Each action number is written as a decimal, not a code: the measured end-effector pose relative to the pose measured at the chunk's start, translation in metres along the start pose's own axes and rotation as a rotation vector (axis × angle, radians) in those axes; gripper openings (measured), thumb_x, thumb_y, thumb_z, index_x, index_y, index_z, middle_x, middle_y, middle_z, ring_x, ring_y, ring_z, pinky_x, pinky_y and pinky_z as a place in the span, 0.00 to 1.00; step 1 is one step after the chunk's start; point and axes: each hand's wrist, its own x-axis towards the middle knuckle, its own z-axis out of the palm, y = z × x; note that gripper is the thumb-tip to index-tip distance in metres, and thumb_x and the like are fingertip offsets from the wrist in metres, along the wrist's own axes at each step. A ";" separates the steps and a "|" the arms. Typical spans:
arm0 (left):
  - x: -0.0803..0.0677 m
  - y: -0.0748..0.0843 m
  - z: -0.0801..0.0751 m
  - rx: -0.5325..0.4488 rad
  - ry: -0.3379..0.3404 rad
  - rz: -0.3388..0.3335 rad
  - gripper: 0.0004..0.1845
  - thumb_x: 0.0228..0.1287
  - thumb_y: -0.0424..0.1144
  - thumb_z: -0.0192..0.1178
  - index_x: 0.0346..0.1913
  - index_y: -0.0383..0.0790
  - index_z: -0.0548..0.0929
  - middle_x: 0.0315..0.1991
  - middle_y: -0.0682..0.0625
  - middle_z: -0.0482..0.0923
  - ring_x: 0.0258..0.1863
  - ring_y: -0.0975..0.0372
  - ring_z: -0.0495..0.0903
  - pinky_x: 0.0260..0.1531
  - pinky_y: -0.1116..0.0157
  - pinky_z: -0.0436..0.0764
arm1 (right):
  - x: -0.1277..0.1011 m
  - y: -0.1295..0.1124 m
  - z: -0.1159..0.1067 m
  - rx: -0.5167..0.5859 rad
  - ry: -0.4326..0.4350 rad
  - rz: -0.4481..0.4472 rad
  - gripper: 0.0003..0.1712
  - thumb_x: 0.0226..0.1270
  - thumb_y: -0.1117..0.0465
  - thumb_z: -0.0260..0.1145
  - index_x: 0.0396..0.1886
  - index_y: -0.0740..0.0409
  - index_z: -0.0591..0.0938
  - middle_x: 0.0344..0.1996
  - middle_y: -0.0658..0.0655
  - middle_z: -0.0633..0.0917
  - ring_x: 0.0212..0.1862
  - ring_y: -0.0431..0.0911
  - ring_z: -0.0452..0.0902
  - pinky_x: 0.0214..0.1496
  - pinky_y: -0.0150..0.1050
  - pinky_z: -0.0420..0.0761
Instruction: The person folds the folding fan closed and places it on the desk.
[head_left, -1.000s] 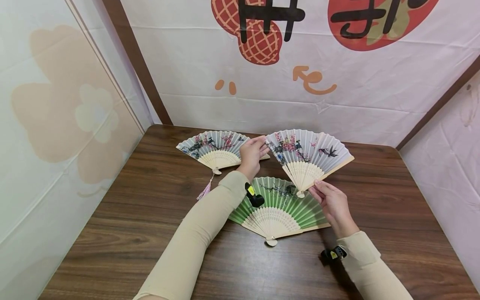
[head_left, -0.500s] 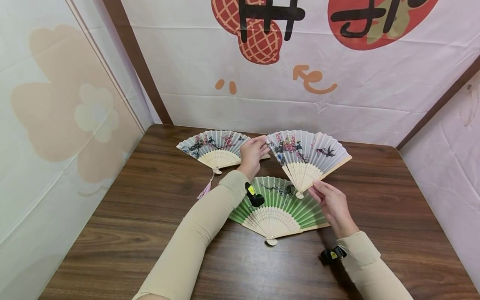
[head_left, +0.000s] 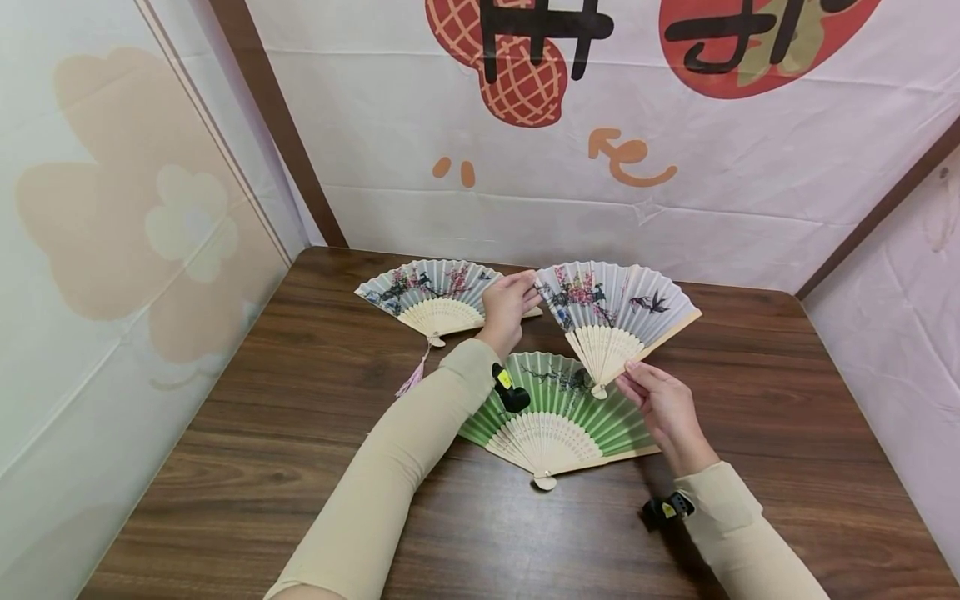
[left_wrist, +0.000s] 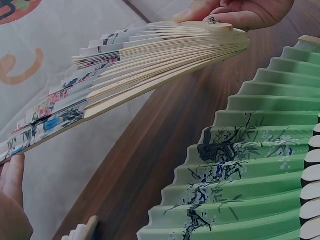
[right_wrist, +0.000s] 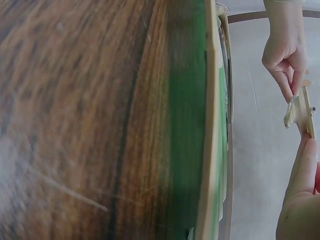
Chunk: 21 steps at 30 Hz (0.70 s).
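Above the worktop [head_left: 300, 400], the left hand [head_left: 506, 310] pinched the raised pale fan [head_left: 611, 304] at one corner and the right hand [head_left: 663, 410] low on its other side, probably because this hold could leave its folds spread.

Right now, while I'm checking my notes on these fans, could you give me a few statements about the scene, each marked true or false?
1. The left hand holds the pale fan at its left edge. True.
2. The right hand holds nothing. False: it holds the pale fan near its pivot end.
3. A green fan lies spread on the table. True.
4. A pink tassel is attached to the back-left fan. True.
5. The back-left fan is folded shut. False: it is spread open.
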 end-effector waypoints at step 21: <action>0.000 -0.004 -0.002 0.027 -0.030 0.012 0.13 0.67 0.30 0.62 0.51 0.28 0.85 0.51 0.36 0.85 0.38 0.60 0.87 0.43 0.63 0.90 | 0.000 0.007 -0.002 -0.050 -0.023 -0.014 0.21 0.76 0.69 0.56 0.25 0.50 0.87 0.26 0.47 0.89 0.32 0.36 0.87 0.44 0.26 0.87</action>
